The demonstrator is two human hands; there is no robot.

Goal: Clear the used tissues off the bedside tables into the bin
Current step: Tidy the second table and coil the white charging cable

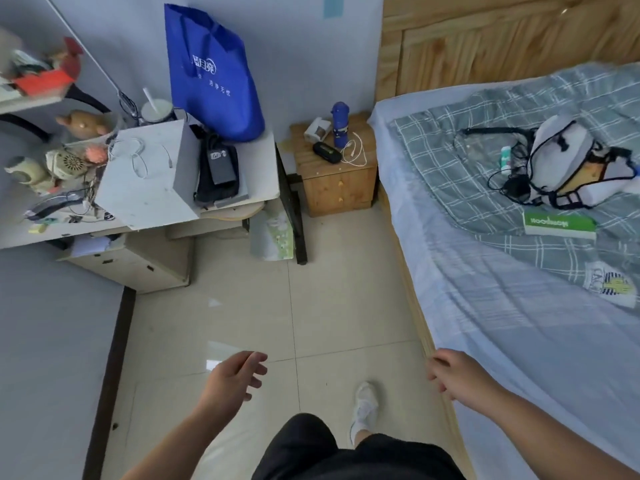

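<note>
A small wooden bedside table stands against the far wall between the desk and the bed. On its top lie a white crumpled thing that may be a tissue, a blue bottle, a black case and a white cable. My left hand hangs over the floor tiles with relaxed fingers, holding nothing. My right hand is at the bed's near edge, fingers loosely curled, with nothing in it. I see no bin in this view.
A cluttered white desk with a blue bag and a white box stands at the left. The bed fills the right, with a bag and a green box on it. Tiled floor runs between them.
</note>
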